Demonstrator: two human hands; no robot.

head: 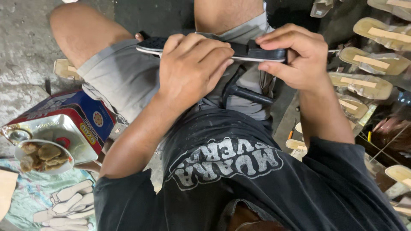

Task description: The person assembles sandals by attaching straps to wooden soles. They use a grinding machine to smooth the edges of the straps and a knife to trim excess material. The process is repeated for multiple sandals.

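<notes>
Black sandal sole [252,52]: held flat over the lap, left hand [192,70] clamped on top, right hand [299,55] pinching its right end. Risk: uneven pressure may shift it; hammer [246,93] may slide off lap.

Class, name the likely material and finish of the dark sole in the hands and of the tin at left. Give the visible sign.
Dark sole: probably rubber or foam, matt black, with a moulded dotted tread at its left end. Tin: seemingly sheet metal, with a shiny silver reflective lid and glossy red and blue printed sides.
</notes>
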